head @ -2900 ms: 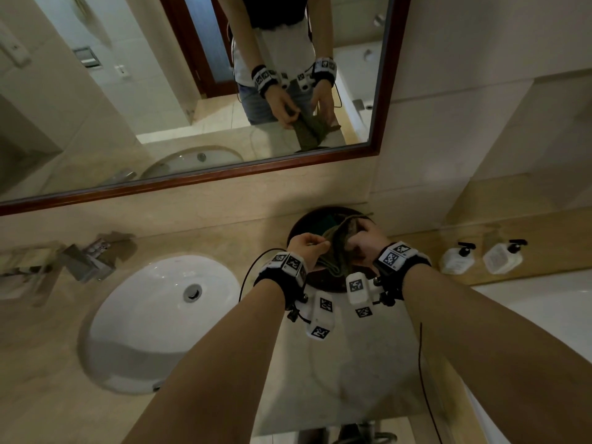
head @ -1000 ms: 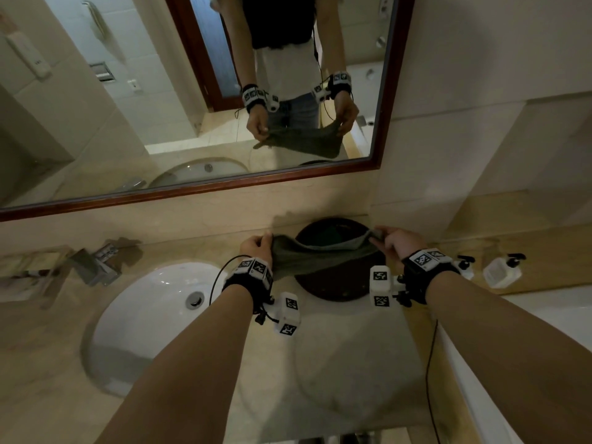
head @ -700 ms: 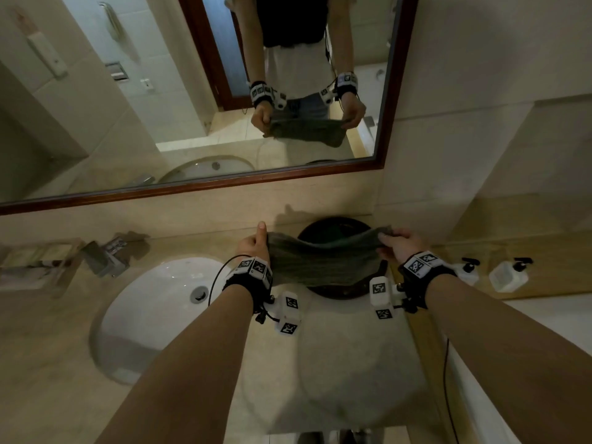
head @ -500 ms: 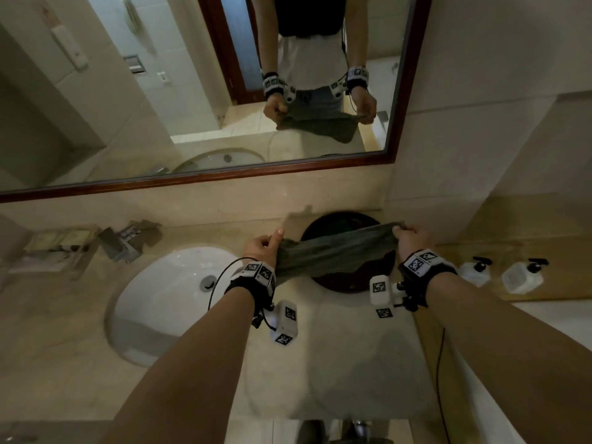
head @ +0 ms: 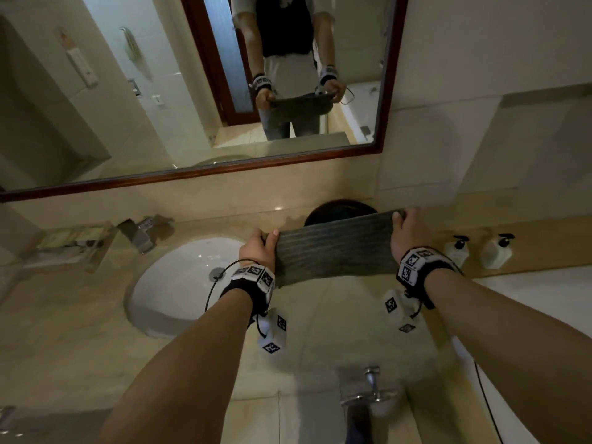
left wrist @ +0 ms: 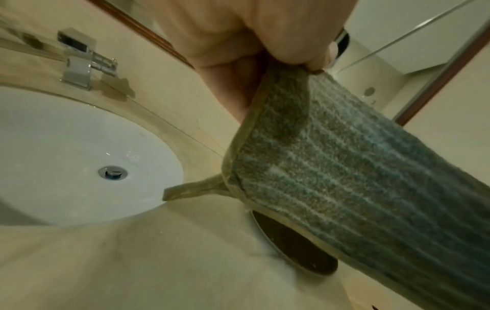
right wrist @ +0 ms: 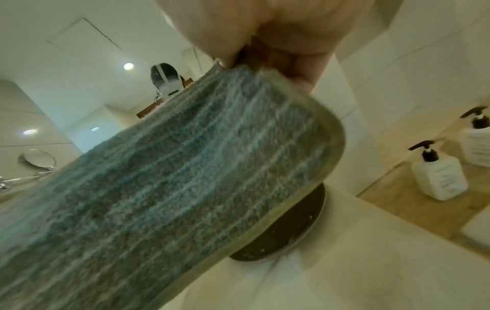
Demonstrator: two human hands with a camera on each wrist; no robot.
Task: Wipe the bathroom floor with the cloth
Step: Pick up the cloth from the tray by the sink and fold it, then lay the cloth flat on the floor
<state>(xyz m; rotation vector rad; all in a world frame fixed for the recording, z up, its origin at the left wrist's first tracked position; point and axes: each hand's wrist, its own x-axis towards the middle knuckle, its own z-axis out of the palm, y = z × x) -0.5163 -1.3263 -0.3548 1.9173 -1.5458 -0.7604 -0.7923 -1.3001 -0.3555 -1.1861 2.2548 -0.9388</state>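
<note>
Grey-green ribbed terry, that's the cloth point(head: 333, 248), and it's now pulled out flat and taut where half a second back it sagged in a narrow band. The left hand point(head: 258, 251) pinches one top corner, thumb over the edge; the right hand point(head: 404, 233) pinches the other, so the cloth hangs between both grips above the beige stone counter point(head: 320, 318). A loop tag point(left wrist: 195, 187) dangles below the left grip. Behind the cloth sits a dark round dish point(right wrist: 289, 232). Out past the right grip stand two white pump bottles point(head: 456, 251); their label print is too small to read. Left of the left grip is the white sink point(head: 179, 283).
</note>
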